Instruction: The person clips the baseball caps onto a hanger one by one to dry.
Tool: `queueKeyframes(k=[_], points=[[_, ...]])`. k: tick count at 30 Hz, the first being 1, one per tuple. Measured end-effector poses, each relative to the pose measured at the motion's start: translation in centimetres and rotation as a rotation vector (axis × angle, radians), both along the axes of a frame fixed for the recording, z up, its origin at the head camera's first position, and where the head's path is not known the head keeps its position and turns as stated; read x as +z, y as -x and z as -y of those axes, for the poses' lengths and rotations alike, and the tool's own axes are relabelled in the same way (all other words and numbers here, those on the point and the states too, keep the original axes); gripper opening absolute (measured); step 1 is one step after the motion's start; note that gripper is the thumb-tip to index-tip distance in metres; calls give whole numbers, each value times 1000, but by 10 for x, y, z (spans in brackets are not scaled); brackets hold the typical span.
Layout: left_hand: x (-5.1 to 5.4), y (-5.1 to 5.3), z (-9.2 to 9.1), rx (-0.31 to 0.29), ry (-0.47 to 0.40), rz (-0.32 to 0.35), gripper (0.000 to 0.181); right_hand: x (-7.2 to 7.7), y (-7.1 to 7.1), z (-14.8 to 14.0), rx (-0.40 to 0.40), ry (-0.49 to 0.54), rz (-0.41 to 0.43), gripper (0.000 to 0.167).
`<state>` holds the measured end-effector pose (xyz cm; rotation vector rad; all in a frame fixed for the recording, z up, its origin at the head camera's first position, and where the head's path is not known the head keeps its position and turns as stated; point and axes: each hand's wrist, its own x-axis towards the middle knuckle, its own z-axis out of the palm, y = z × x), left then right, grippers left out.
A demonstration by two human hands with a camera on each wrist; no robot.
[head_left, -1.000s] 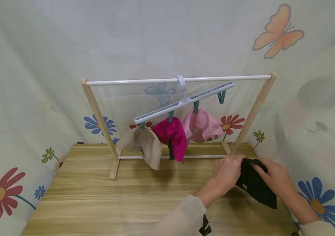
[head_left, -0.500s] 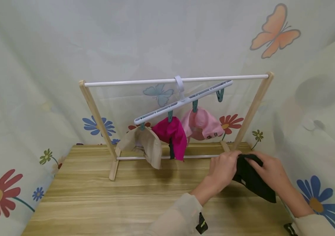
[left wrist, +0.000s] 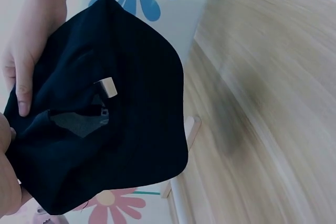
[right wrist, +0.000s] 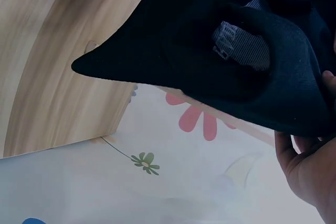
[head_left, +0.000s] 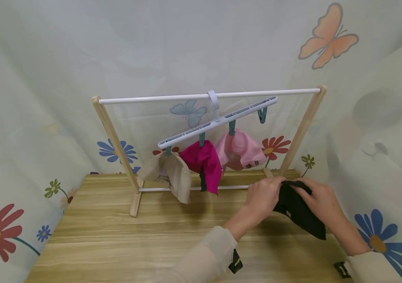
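Observation:
In the head view a black bucket hat (head_left: 298,206) is held above the right part of the table, its brim hanging down. My left hand (head_left: 264,194) grips its upper left edge, while my right hand (head_left: 323,202) pinches the upper right edge with the thumb on the cloth. A small pale tag (left wrist: 108,87) shows on the hat in the left wrist view. Through the right wrist view I see a striped patch (right wrist: 241,45) inside the hat. Some fingertips are hidden behind the cloth.
A white hanger (head_left: 218,121) hangs slanted from the rack's rail (head_left: 151,98). Its green clips hold a beige hat (head_left: 181,179), a magenta hat (head_left: 201,155) and a pink hat (head_left: 245,151). The rightmost clip (head_left: 262,115) holds nothing. The rack stands on the wooden table (head_left: 116,243).
Both hands have raised the black bucket hat slightly and drawn it a little to the left. Their hold on it looks the same, and the hanging hats have stayed put.

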<state>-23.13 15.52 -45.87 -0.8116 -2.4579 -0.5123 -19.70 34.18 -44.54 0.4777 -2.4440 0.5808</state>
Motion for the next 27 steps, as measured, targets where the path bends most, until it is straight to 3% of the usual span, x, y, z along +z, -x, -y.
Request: queueKeyframes(k=[4,8,12,19,27], points=[[2,6,0,-53,-25,37,24,3,2,-1,0,-6,-4,20],[-2,15,-1,-135,-101,123,26,4,8,0,-5,-19,-13,19],[-4,25,-3,-172,-151,190,27,4,14,-1,-6,-12,-22,21],[4,37,-6,-212,-169,181,25,7,23,-4,-2,11,-30,20],[15,42,-9,-240,-180,204,26,17,27,-9,-8,-27,-74,21]])
